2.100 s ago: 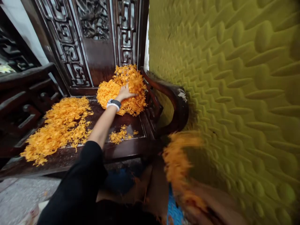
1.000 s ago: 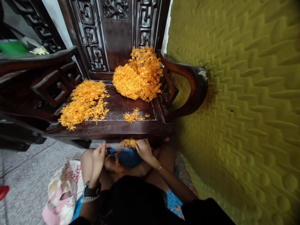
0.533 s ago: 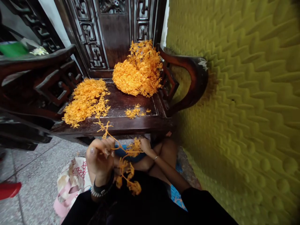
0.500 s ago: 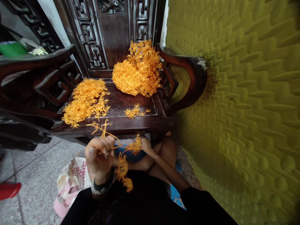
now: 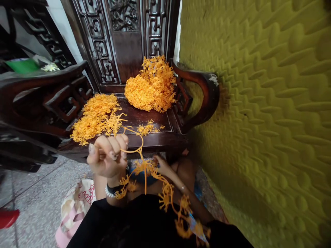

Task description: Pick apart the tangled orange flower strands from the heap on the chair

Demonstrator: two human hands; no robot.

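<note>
Head view: left hand (image 5: pixel 108 156) up in front of the bench (image 5: pixel 148 140), fingers curled in, stem of the orange strand (image 5: pixel 143 166) caught in them. Forked tips stick up beyond the knuckles; a loop bows out right, then clustered blooms trail down right across the lap. Right hand (image 5: pixel 165 170) is lower, just right of the upper blooms. Can't tell from where I'm standing if its fingers pinch them or only sit beside.

Edges: bench front runs just beyond the left fist. Left pile (image 5: pixel 95 119) overhangs it a bit, right pile (image 5: pixel 151 86) sits far back against the armrest (image 5: pixel 207 93), small clump (image 5: pixel 146 127) near the front. Dark wood shows between the piles. Yellow wall (image 5: pixel 258 103) closes off the right; floor (image 5: pixel 36 179) opens left, with a bag (image 5: pixel 74 206) by the knee.

Hard to see: exact grip point inside the left fist, right fingertips behind blooms. Strand's low end is blurred. Red item (image 5: pixel 9 218) cut off at left.
</note>
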